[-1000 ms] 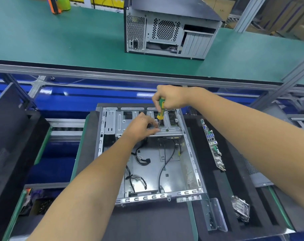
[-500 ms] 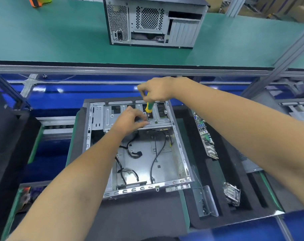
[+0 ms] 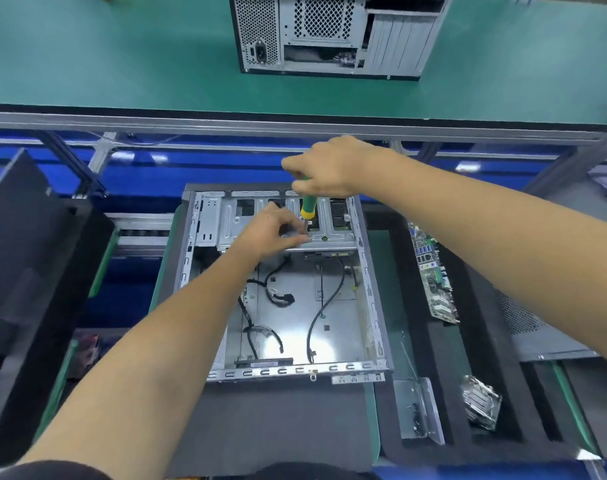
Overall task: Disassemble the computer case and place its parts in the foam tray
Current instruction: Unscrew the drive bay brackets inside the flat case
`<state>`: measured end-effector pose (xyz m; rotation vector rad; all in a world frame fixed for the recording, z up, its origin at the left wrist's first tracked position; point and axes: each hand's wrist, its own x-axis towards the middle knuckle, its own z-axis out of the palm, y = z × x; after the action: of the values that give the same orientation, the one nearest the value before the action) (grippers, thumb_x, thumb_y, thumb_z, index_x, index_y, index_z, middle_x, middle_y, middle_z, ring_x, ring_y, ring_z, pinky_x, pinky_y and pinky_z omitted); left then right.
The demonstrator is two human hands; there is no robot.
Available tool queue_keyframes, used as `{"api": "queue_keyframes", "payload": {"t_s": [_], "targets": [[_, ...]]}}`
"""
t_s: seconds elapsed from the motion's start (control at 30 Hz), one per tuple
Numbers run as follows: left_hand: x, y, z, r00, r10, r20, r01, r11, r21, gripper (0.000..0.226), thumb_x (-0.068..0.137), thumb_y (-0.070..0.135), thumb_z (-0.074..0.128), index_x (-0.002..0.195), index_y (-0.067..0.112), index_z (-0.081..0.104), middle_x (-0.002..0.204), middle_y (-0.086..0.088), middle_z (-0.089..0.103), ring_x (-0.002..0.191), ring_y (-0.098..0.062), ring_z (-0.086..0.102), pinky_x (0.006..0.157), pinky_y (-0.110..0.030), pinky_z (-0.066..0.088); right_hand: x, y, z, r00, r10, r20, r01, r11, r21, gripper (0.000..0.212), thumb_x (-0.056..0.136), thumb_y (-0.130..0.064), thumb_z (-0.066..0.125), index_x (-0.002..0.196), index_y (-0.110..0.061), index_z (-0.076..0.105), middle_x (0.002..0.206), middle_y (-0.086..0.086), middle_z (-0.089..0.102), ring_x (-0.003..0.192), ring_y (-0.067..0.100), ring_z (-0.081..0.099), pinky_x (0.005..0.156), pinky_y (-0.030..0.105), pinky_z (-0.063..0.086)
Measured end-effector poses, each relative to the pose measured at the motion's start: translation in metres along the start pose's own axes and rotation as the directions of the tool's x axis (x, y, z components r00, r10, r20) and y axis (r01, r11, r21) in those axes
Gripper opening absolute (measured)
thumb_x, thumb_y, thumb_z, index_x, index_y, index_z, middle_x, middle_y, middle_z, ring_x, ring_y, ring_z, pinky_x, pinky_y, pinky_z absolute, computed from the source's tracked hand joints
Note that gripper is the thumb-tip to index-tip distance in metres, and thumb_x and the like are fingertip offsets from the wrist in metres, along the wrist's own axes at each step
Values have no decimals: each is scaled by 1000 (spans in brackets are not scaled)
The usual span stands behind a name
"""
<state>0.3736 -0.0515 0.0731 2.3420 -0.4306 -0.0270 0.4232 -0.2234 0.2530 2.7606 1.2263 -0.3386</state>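
An open grey computer case [image 3: 368, 292] lies flat in front of me, with loose black cables on its floor. My right hand [image 3: 330, 168] grips a green and yellow screwdriver [image 3: 309, 206] held upright over the metal drive cage [image 3: 333, 233] at the case's far end. My left hand [image 3: 271, 230] rests on the cage beside the screwdriver tip, its fingers curled at the cage's front edge. The black foam tray [image 3: 482, 341] lies to the right of the case and holds a circuit board [image 3: 433, 271], a metal bracket [image 3: 418, 410] and a finned metal part [image 3: 480, 401].
A second computer case [image 3: 333, 32] stands on the green conveyor belt [image 3: 122, 53] beyond the blue rail. A tall black panel [image 3: 21, 265] stands at the left. A perforated grey panel [image 3: 537, 330] lies at the tray's right side.
The view has shifted, so the case sits lower and closer. Both hands stay at the drive cage, the screwdriver still upright over it.
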Motion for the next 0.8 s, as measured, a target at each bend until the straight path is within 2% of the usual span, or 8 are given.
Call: {"api": "queue_keyframes", "payload": {"t_s": [0.1, 0.23, 0.3, 0.37, 0.47, 0.57, 0.7, 0.8], "targets": [[-2, 1, -1, 1000, -16, 4, 16, 1000, -16, 13, 82, 42, 84, 85, 38, 71, 87, 24, 65, 91, -5, 44, 78, -12, 36, 4, 2, 4, 997, -76, -12, 76, 997, 33, 4, 94, -29, 45, 93, -26, 48, 77, -8, 52, 65, 11, 45, 55, 33, 24], [0, -2, -1, 1000, -18, -5, 18, 999, 26, 17, 82, 42, 84, 89, 27, 77, 85, 29, 61, 91, 2, 42, 78, -9, 33, 4, 1, -1, 987, -134, 84, 107, 957, 269, 24, 82, -11, 57, 100, -26, 52, 92, -4, 47, 74, 19, 49, 57, 35, 31], [-1, -3, 0, 1000, -16, -14, 16, 1000, 21, 18, 82, 44, 84, 89, 28, 77, 85, 31, 61, 93, -3, 45, 78, -9, 35, 5, 1, 0, 995, -92, 43, 86, 989, 119, 11, 91, -33, 54, 98, -27, 48, 85, -5, 52, 71, 16, 50, 56, 35, 28], [-1, -3, -1, 1000, -18, -14, 19, 1000, 6, 17, 82, 44, 84, 88, 30, 76, 86, 32, 62, 96, -3, 46, 78, -9, 35, 8, 2, 3, 997, -75, -29, 74, 997, -15, 19, 96, -43, 43, 92, -25, 47, 74, -5, 54, 64, 15, 46, 55, 34, 25], [0, -4, 0, 1000, 1, -15, -1, 1000, 1, 17, 82, 41, 84, 88, 28, 76, 86, 31, 63, 96, -8, 47, 80, -13, 38, 10, 2, 4, 993, -122, 5, 122, 992, 40, 3, 89, -28, 51, 90, -27, 48, 78, -6, 51, 67, 14, 46, 55, 33, 25], [0, -6, 0, 1000, 20, -4, -20, 1000, 9, 16, 82, 43, 83, 88, 30, 75, 89, 28, 64, 97, -10, 47, 84, -18, 39, 9, 4, 0, 984, -156, 84, 146, 982, 120, 30, 78, -12, 57, 99, -31, 49, 88, -8, 42, 71, 16, 48, 54, 31, 25], [1, -8, 0, 999, 46, -6, -46, 999, -5, 13, 83, 45, 82, 88, 40, 71, 92, 29, 67, 97, -13, 49, 86, -26, 42, 7, 6, 0, 993, -113, 34, 115, 993, -40, 24, 87, -41, 60, 100, -30, 43, 80, -8, 47, 64, 10, 45, 51, 32, 22], [0, -8, 0, 999, 46, -14, -46, 999, -8, 14, 83, 48, 81, 86, 46, 67, 93, 37, 64, 97, -12, 48, 84, -26, 43, 10, 4, 1, 992, -129, -4, 128, 984, -122, 15, 96, -40, 44, 90, -26, 43, 69, -5, 50, 62, 15, 46, 51, 34, 22]]}}
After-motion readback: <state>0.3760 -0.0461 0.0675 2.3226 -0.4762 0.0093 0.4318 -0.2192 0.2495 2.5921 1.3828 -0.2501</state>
